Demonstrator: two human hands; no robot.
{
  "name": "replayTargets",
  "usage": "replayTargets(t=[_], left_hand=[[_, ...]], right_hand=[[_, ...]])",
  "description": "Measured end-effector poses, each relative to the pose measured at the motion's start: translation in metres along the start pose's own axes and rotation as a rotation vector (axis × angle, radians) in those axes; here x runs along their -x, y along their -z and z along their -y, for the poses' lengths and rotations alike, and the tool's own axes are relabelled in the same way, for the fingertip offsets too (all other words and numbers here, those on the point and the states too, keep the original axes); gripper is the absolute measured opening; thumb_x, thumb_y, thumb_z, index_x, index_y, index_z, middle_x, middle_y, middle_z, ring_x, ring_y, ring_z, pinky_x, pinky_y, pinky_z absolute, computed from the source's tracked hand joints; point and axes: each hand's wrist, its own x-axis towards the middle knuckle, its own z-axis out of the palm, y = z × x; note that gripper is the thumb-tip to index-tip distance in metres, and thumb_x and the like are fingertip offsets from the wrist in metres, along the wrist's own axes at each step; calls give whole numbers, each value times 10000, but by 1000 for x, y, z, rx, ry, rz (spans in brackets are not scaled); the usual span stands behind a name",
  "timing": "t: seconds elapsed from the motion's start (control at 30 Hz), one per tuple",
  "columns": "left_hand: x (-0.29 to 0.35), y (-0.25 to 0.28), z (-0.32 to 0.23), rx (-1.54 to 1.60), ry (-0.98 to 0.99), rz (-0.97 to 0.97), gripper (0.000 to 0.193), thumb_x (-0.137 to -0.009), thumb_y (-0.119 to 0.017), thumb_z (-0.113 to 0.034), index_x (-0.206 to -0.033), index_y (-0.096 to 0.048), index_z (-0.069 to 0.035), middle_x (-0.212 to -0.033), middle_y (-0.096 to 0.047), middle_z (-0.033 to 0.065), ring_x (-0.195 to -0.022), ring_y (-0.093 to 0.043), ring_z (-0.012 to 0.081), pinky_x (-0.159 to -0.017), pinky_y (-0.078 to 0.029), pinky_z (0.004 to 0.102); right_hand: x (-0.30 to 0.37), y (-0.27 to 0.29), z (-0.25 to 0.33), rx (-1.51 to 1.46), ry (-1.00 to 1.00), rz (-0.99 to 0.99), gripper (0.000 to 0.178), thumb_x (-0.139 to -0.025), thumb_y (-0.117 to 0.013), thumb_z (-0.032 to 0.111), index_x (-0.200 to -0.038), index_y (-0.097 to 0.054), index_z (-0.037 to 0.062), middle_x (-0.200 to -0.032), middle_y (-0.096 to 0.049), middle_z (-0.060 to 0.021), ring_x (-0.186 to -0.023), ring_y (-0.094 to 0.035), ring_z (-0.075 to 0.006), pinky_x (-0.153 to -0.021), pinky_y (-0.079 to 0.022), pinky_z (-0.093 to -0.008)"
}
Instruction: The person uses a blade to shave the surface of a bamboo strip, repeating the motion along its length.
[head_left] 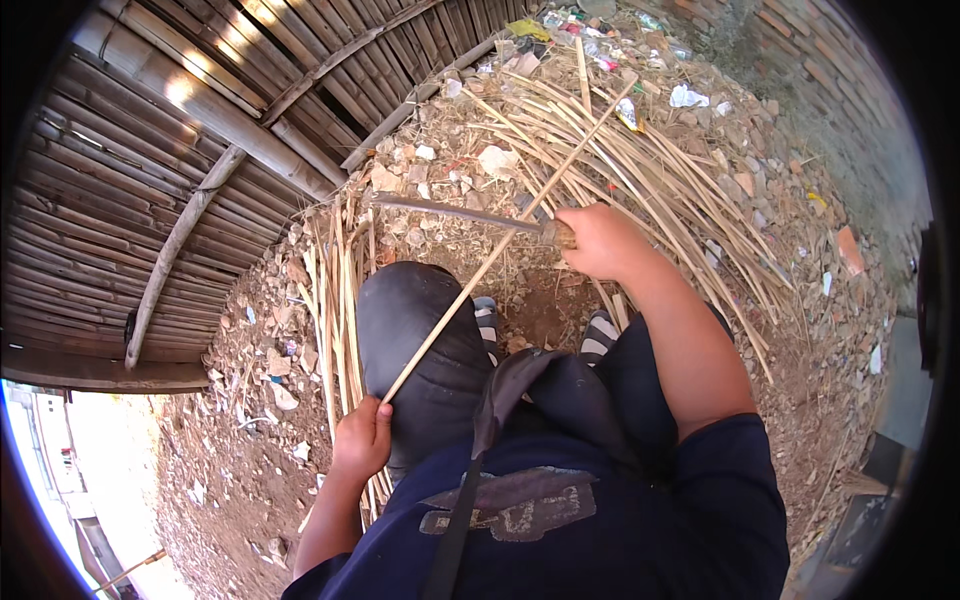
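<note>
A long pale bamboo strip (448,315) slants across my lap, away and to the right. Its near end is in my left hand (363,436), whose fingers are wrapped round it beside my left knee. My right hand (600,243) grips the wooden handle of a long-bladed knife (450,210), with the blade pointing left. The blade crosses the strip a little beyond my knees; I cannot tell whether its edge has bitten in. Far along, the strip passes over a spread pile of similar bamboo strips (650,190) on the ground.
More bamboo strips (340,310) lie beside my left leg. A bamboo-slat wall (150,230) rises on the left, and a brick wall (830,80) stands at the far right. Stones, brick pieces and litter (590,40) cover the dirt. My striped-sock feet (598,335) are between.
</note>
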Motion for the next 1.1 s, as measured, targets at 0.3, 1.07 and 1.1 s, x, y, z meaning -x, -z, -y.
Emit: replayTargets(t=[0.3, 1.07, 1.1], left_hand=[[1, 6, 3, 104, -32, 26, 313, -1077, -520, -279, -886, -531, -31, -713, -600, 243, -710, -615, 494, -618, -451, 545], [-4, -7, 15, 156, 2, 13, 376, -1090, -500, -313, -877, -549, -7, -707, -591, 251, -700, -592, 493, -623, -446, 521], [-4, -8, 14, 157, 31, 20, 374, -1090, -495, -314, -881, -552, -9, -714, -598, 255, -710, -595, 497, -628, -449, 523]], right_hand=[[10, -3, 17, 113, 169, -45, 260, -750, -737, 158, -971, -629, 74, -783, -679, -175, -809, -677, -419, -725, -529, -533], [1, -29, 29, 89, 181, -29, 313, -783, -757, 211, -1042, -682, 54, -822, -701, -194, -783, -684, -403, -720, -541, -474], [-8, -33, 12, -49, 23, -71, 306, -791, -749, 206, -1053, -687, 59, -824, -703, -193, -785, -686, -402, -720, -541, -471]])
